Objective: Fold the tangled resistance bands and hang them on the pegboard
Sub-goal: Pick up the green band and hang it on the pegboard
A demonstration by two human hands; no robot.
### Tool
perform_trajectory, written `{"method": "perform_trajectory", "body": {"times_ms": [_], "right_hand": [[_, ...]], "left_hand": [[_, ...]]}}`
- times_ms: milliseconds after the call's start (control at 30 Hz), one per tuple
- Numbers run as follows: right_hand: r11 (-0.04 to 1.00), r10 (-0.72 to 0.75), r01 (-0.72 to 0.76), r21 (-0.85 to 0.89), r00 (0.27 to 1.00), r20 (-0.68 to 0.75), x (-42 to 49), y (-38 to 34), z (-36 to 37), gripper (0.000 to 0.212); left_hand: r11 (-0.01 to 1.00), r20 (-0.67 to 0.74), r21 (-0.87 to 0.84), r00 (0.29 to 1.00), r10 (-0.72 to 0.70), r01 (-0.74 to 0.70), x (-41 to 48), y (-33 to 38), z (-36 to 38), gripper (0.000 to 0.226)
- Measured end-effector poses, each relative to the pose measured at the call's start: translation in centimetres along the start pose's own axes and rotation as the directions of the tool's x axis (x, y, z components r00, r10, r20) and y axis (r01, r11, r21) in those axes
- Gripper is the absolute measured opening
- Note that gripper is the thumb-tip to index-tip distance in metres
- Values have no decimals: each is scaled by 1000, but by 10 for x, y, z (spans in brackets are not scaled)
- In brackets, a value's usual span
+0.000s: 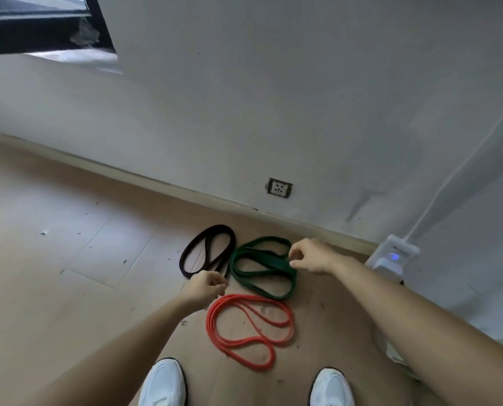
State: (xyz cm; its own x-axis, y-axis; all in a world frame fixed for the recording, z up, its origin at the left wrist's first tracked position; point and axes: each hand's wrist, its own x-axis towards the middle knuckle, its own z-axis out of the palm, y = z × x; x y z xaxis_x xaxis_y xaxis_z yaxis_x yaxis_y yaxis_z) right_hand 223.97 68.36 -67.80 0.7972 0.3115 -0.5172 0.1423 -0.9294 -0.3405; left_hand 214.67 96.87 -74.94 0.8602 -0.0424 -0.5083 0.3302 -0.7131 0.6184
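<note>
Green band (270, 262) is the one you are working: it lies in loose overlapping loops on the wooden floor (68, 259), far of centre, close to the skirting.

- Your right hand (311, 256) is at its right edge. Its fingers (293, 254) and thumb are curled in around the strands there and appear to pinch them. That edge is where the loops gather, so one grip takes several strands.
- Your left hand (204, 285) is near and left of the green band, over the near end of the black band (219, 227). Its fingers are curled, but whether they hold a strand or nothing cannot be told.
- Black band lies just left of the green one. Orange band (211, 319) lies nearer you, between the green band and your white shoes (163, 382).
- All three bands are looped on themselves but lie apart from each other, so each can be lifted alone.

Judgement: this is the start of the fold on the green band, and none is hung yet. No pegboard is in view.

Right of the bands, against the wall, sits a white box with a blue light (391, 256) and a cable; keep lifted loops away from it. A wall socket (279, 188) is just above the skirting.
</note>
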Motion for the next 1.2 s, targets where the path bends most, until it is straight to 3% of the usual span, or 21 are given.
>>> {"method": "perform_trajectory", "body": {"times_ms": [100, 267, 367, 533, 633, 767, 900, 1033, 1167, 1200], "right_hand": [[1000, 11, -11, 9, 999, 38, 29, 15, 23, 28], [995, 40, -45, 85, 997, 63, 81, 35, 71, 30], [987, 40, -43, 152, 999, 22, 114, 41, 93, 33], [979, 20, 1, 204, 994, -103, 172, 49, 118, 56], [995, -30, 45, 92, 988, -150, 207, 52, 126, 74], [989, -92, 82, -120, 993, -77, 235, 49, 137, 83], [950, -130, 88, -299, 983, -126, 245, 51, 139, 60], [947, -156, 116, -299, 981, -112, 237, 47, 141, 32], [994, -111, 110, -15, 986, -123, 216, 49, 127, 6], [992, -85, 95, 77, 989, -123, 208, 50, 118, 11]], "left_hand": [[1000, -19, 2, 1000, -21, 21, 26, -1, 16, 15], [991, -215, -33, 967, -135, 131, 77, -4, 39, 19], [979, -264, -61, 943, -202, 192, 107, -9, 53, 18], [947, -281, -175, 908, -311, 270, 157, -26, 78, 21], [933, -324, -217, 880, -348, 288, 178, -34, 92, 34], [943, -365, -188, 871, -327, 276, 191, -41, 106, 46], [951, -360, -133, 881, -308, 278, 197, -40, 111, 51], [925, -317, -198, 872, -373, 324, 199, -34, 108, 52], [922, -259, -254, 898, -356, 293, 190, -29, 100, 57], [927, -239, -265, 913, -330, 266, 186, -27, 96, 60]]}}
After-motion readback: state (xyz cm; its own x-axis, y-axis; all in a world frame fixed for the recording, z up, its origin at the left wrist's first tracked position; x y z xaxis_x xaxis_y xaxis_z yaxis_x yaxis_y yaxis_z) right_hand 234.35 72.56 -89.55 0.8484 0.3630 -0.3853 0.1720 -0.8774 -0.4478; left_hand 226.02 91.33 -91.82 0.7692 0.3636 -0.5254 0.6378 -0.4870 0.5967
